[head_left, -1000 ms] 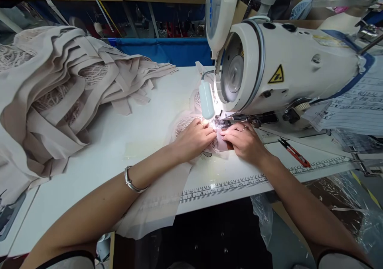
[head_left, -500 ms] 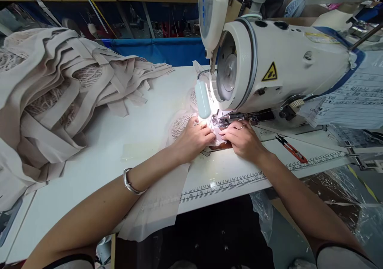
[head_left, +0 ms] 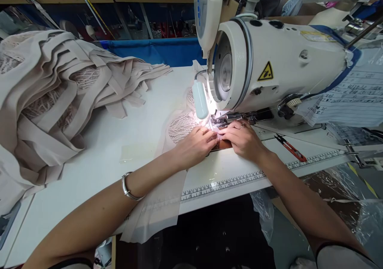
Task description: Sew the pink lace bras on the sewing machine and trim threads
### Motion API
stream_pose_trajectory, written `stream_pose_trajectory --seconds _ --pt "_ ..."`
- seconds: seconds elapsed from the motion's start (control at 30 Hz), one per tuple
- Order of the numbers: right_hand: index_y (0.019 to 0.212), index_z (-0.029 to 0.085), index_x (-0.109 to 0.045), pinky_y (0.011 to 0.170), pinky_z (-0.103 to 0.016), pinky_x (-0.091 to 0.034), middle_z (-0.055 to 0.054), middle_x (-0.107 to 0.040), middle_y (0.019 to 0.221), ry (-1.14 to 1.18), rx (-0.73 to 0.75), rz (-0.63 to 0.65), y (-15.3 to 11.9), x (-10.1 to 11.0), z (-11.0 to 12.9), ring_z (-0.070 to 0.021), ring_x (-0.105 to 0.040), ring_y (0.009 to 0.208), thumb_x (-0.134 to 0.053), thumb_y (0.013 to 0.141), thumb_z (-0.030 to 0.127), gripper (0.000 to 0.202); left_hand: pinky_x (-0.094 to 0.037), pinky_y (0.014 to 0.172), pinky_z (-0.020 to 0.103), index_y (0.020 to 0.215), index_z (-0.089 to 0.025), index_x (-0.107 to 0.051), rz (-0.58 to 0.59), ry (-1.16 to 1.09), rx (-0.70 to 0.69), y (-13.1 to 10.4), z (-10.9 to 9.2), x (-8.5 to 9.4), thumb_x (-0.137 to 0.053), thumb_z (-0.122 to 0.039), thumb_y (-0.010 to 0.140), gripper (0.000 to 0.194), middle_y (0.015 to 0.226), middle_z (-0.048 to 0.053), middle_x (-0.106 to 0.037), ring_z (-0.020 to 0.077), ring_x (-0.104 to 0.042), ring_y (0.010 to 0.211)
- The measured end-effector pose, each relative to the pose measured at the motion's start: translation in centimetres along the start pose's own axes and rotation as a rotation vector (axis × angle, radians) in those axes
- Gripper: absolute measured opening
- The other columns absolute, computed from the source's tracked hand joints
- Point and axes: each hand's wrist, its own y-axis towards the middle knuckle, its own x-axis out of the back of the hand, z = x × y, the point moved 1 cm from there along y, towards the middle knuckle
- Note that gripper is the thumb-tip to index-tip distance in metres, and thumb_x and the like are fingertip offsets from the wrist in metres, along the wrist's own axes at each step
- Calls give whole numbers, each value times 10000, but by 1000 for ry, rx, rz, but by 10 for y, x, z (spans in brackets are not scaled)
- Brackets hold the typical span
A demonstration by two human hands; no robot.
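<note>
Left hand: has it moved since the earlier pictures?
Yes: the left hand has shifted slightly down and rightward in the view, judged against the small lamp.

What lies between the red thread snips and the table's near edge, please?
The head view shows a ruler scale between the thread snips and table edge.

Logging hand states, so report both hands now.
Left hand: bent over the lace fabric; whether it grips cannot be told.
Right hand: curled at the same fabric; its grip cannot be told.
</note>
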Motion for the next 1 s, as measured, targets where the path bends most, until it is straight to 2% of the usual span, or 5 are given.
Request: stream_pose_trajectory --seconds 0.13,0.27,0.37,0.63,1.0 --pt "826 225 -721 862 -397 -393 -29 -743 810 0 -51 44 -3 2 0 -202 -579 845 -439 1004 105 355 -477 977 469 1143 -83 -677 -9 29 22 -2 -1 0 -398 -97 985 321 1159 160 -701 270 -623 1008" --pt "850 223 -724 869 -390 -393 -33 -744 838 11 -87 56 -3 0 -2 -205 -585 853 -442 992 97 340 -441 1049 517 1207 -89 -652 -23 19 59 -1 3 -1 -401 -171 1028 319 1084 134 -718 266 -630 1017" --pt "876 210 -722 853 -380 -400 -39 -759 884 7 -76 39 -1 -1 -3 -209 -603 884 -427 976 65 345 -440 1056 526 1229 -95 -646 -5 -9 90 -1 7 -2 -401 -157 1025 325 1062 128 -715 266 -633 1040" --pt "930 173 -681 811 -366 -428 -53 -783 1031 -26 -28 -8 5 1 1 -210 -617 912 -383 935 -19 355 -336 1161 596 1319 -152 -606 108 -119 222 -3 17 -2 -412 -74 1002 380 1276 119 -687 268 -606 1219" --pt "852 193 -665 794 -346 -461 -61 -758 970 -26 -58 -56 3 -5 1 -200 -624 898 -386 972 25 347 -255 1191 622 1356 -208 -579 197 -190 342 -2 34 1 -377 4 962 491 1505 90 -561 269 -537 1348"
